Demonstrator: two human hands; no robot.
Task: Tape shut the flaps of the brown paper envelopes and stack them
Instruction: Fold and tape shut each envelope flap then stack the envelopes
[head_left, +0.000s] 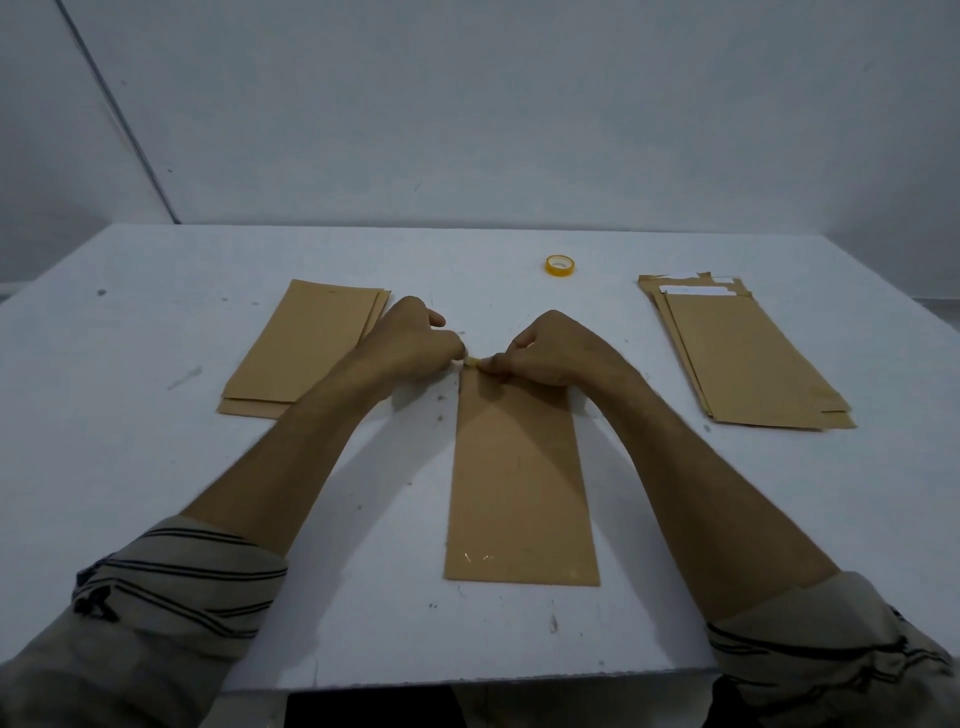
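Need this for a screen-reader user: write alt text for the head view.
Left hand and right hand pinch a tape piece at the far end of a brown envelope on a white table. A left stack and right stack flank it; a yellow tape roll sits beyond.

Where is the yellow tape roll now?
Head view: the tape roll lies far back on the table, right of centre, left of the right-hand envelope pile.

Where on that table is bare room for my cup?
Bare table shows near-left, this side of the left stack, and near-right, this side of the right stack; also far, left of the tape roll. Crowded: the middle, where left hand and right hand pinch a tape piece over the centre envelope.
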